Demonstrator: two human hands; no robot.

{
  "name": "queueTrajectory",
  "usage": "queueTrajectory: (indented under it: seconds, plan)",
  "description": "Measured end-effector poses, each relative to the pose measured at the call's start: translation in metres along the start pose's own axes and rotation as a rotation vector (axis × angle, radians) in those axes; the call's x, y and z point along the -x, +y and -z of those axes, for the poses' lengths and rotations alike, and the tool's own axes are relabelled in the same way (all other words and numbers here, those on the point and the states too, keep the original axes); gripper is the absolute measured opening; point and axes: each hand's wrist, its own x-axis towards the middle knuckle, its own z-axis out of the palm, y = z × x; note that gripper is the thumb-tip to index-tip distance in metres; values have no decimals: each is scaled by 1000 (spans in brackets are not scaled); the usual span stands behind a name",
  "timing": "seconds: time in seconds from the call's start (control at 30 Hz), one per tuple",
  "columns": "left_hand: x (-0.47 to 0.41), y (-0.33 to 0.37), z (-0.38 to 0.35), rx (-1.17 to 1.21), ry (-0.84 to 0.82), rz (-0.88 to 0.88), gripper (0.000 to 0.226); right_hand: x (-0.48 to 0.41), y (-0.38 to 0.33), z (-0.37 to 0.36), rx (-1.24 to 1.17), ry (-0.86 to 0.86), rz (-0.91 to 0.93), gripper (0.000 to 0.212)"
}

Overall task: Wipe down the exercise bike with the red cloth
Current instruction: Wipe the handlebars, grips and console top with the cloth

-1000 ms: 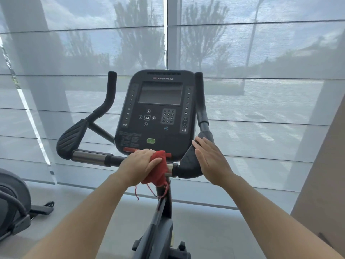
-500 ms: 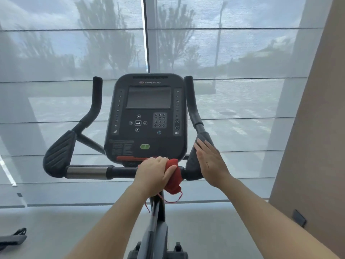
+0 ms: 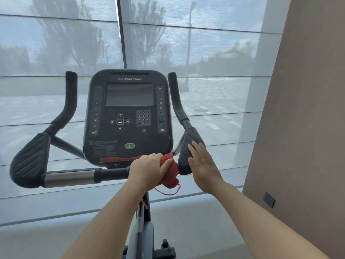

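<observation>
The black exercise bike stands in front of me, its console (image 3: pixel 128 116) upright between two curved handlebars. My left hand (image 3: pixel 147 171) is closed around the red cloth (image 3: pixel 170 171), pressing it on the horizontal handlebar (image 3: pixel 74 177) just below the console, next to the right elbow pad (image 3: pixel 186 152). Loose red threads hang under the cloth. My right hand (image 3: pixel 204 165) lies flat with fingers together on that right pad, holding nothing. The left elbow pad (image 3: pixel 29 159) is bare.
A wide window with a sheer blind (image 3: pixel 56 53) fills the space behind the bike. A beige wall (image 3: pixel 302 128) with a dark socket (image 3: pixel 268 200) rises at the right. The bike's frame post (image 3: pixel 142 230) runs down between my arms to the pale floor.
My left hand has slid the red cloth rightward along the bar, up to the right elbow pad. My view has turned right, so the machine at the left is out of sight.
</observation>
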Motion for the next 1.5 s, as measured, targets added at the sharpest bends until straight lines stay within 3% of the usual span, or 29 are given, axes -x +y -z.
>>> queueTrajectory:
  seconds: [0.23,0.47,0.67,0.83,1.23,1.5]
  plan:
    - [-5,17,1,-9,-63,82,43,-3,9,9,7,-98,38,55]
    - [9,62,-12,5,29,162,58,-15,28,33,27,-233,183,54]
    - [10,65,-7,-16,1,281,53,-25,45,45,25,-308,332,55]
    - [19,87,-7,-4,63,380,40,-22,48,37,-28,-309,383,56]
    - [25,93,-2,-23,-45,393,62,-31,63,34,-59,-230,488,51]
    - [3,84,-4,-67,136,406,53,-50,78,37,-93,-157,581,53]
